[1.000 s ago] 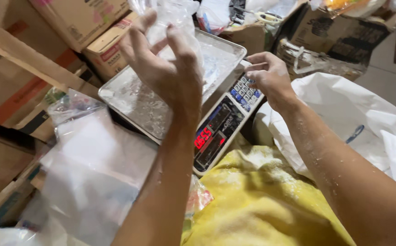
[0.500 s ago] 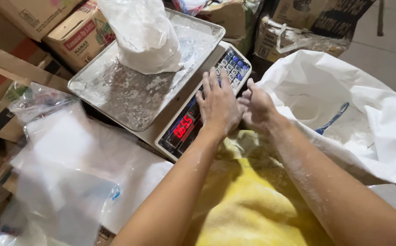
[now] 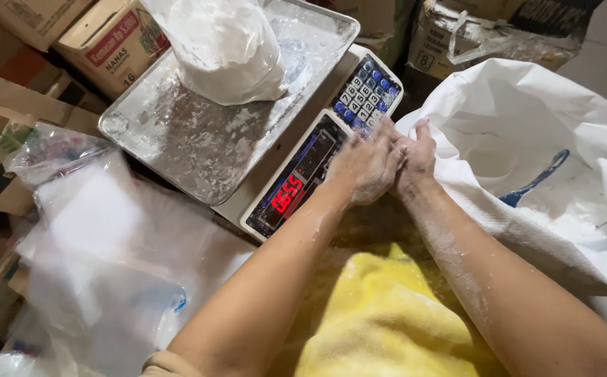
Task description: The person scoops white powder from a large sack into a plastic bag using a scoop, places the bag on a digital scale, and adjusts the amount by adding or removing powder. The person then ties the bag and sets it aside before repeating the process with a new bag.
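Head view. Our left hand [image 3: 366, 164] and right hand [image 3: 415, 157] meet palm to palm just in front of the scale [image 3: 296, 174], both dusted with white powder up the forearms. The fingers lie extended and pressed together, grasping nothing that we can see, though the contact faces are hidden.

The scale is a flat electronic unit with a red digit display [image 3: 288, 193] and a blue-and-white keypad [image 3: 367, 91]. Its shallow rectangular metal tray [image 3: 198, 150] is smeared with powder and carries a soft, bulging clear plastic bag of white powder [image 3: 223, 49], cut off at the top edge.

At right, a woven white sack [image 3: 527, 132] gapes open; a blue scoop handle [image 3: 534, 181] protrudes, its bowl apparently buried. A nubbly yellow towel [image 3: 387, 321] lies below; limp, translucent empty bags [image 3: 101, 251] lie at left, beside cardboard boxes [image 3: 111, 42].
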